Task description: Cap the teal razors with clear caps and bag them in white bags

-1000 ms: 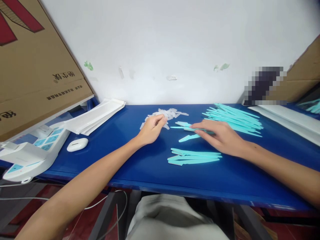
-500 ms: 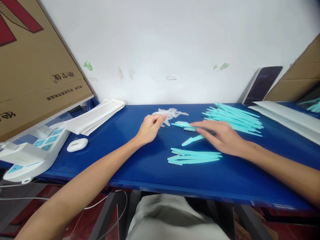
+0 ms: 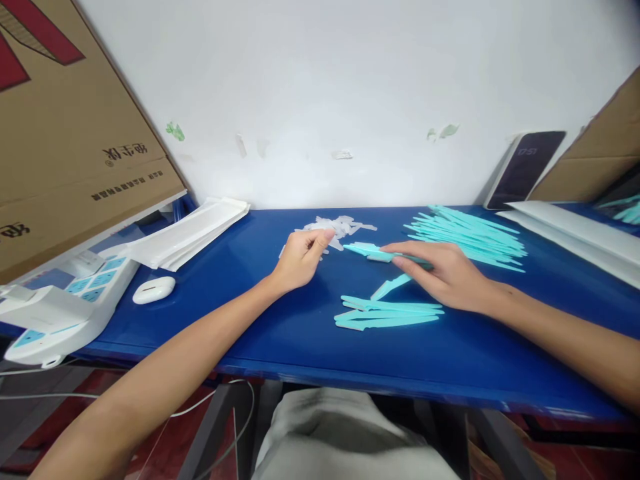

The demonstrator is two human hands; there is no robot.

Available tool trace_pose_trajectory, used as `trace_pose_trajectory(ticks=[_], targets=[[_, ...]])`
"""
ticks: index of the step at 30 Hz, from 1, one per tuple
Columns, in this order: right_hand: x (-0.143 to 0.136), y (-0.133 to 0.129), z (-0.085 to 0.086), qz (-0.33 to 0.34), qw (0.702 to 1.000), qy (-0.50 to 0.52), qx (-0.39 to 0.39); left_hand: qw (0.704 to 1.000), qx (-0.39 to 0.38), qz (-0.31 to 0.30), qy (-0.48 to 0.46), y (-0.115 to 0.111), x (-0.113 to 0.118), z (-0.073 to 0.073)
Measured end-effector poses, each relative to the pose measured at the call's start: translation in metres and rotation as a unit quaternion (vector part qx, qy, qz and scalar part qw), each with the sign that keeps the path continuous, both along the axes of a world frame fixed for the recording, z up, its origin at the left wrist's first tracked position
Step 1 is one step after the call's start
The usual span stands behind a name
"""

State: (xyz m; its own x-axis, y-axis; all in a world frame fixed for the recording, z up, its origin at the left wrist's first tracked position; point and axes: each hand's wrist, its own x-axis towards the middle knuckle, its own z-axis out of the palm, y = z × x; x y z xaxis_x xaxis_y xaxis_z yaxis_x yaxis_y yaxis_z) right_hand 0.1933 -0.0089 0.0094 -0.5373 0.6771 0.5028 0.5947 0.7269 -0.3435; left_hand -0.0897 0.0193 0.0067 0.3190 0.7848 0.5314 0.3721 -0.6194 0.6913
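My right hand (image 3: 435, 267) pinches turquoise eyebrow razors (image 3: 365, 249) at their handles, blade ends pointing left. A clear cover appears to sit along the lower one. Beneath that hand lies another razor (image 3: 390, 287), tilted, its tip close to a small group of razors (image 3: 390, 315) on the blue table. My left hand (image 3: 303, 257) is closed, thumb pressed on the forefinger; what it holds is hidden, though a bit of clear plastic shows at its left side. Just behind it is a heap of translucent blade covers (image 3: 343, 228). A larger razor pile (image 3: 465, 237) lies beyond my right hand.
A white earbud case (image 3: 154, 290) and a power strip (image 3: 75, 313) are on the left, by white sleeves (image 3: 185, 233) and a cardboard box (image 3: 75, 133). At the right, a phone (image 3: 525, 170) leans near the wall, beside more white packaging (image 3: 575, 233).
The loose razor under my right hand has shifted slightly right, toward the small group. A bit of clear plastic now shows left of my left hand. Both hands stay nearly in place.
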Motion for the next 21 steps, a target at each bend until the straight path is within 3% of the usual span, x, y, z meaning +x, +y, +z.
trace_pose_trajectory(ticks=[7,11,17,21], targets=[[-0.001,0.000,-0.001,0.011,1.000,-0.006,0.006,1.000,0.004,-0.007,-0.004,-0.001,-0.001,-0.001],[-0.007,-0.002,0.001,0.008,1.000,-0.001,0.002,0.999,0.001,-0.038,0.008,-0.004,0.012,-0.002],[-0.001,0.001,0.007,0.007,1.000,-0.006,0.009,0.993,0.013,-0.074,0.092,-0.005,0.025,0.000],[0.010,0.009,0.008,-0.021,0.998,-0.052,0.011,0.985,0.066,-0.011,0.158,-0.001,0.007,0.006]])
